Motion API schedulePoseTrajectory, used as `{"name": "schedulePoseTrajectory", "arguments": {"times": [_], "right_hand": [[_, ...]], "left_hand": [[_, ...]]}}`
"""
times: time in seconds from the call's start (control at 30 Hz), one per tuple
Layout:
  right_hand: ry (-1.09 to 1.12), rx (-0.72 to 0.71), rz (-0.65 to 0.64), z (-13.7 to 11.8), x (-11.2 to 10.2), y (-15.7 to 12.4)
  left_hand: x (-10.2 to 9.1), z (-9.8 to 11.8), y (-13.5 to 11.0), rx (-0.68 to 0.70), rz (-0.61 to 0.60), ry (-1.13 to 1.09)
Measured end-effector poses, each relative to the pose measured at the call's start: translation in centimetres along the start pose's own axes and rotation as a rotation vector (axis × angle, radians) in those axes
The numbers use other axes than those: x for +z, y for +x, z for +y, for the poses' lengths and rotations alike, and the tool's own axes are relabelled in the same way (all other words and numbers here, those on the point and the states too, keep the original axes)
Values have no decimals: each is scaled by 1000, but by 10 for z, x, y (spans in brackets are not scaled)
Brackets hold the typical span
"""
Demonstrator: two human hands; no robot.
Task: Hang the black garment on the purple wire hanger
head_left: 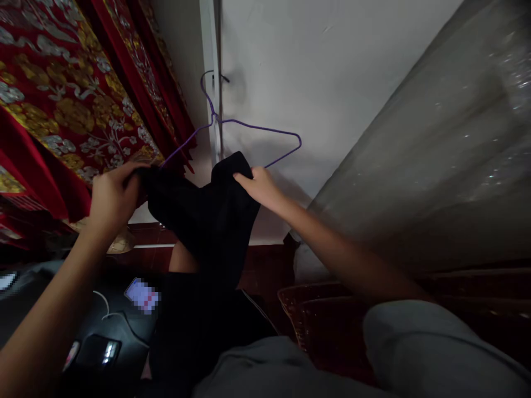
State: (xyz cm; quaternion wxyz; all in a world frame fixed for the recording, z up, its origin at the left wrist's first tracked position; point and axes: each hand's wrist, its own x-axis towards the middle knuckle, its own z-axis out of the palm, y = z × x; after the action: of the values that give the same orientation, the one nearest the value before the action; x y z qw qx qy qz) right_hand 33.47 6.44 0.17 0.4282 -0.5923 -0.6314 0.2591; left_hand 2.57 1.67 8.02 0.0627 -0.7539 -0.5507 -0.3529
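A black garment [203,210] is stretched between my two hands in front of the wall; its exact kind I cannot make out. My left hand [118,193] grips its upper left corner, fingers closed on the cloth. On the other side, my right hand [261,185] pinches the fabric with the thumb on top. Behind the garment a purple wire hanger [261,128] hangs by its hook from a grey strip on the wall. The hanger's left arm runs down to the cloth at my left hand, and its lower bar is mostly hidden.
Red curtains [53,99] with gold and silver flowers hang at the left. A grey plastic-covered slab [435,155] leans at the right. Lower left, a phone with a lit screen [143,296], a white cable [124,320] and a dark phone [99,351] lie on a black surface.
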Motion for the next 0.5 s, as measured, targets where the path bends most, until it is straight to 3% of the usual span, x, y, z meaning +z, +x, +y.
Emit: {"name": "schedulePoseTrajectory", "arguments": {"times": [0.1,0.17,0.27,0.33,0.4,0.43,0.5], "right_hand": [[6,-51,2,4,6,-8],[-8,-183,17,8,2,-13],[-9,-411,200,15,-24,-15],[14,-461,434,21,-52,-13],[40,-408,615,27,-82,-8],[48,-362,639,30,-96,-6],[69,-255,522,32,-118,0]], "left_hand": [[24,16,35,87,-68,-40],[45,15,55,110,-99,-85],[65,2,69,106,-150,-71],[64,-8,71,132,-193,-46],[57,-13,71,184,-225,-39],[52,-14,71,208,-230,-40],[44,-15,71,219,-212,-47]]}}
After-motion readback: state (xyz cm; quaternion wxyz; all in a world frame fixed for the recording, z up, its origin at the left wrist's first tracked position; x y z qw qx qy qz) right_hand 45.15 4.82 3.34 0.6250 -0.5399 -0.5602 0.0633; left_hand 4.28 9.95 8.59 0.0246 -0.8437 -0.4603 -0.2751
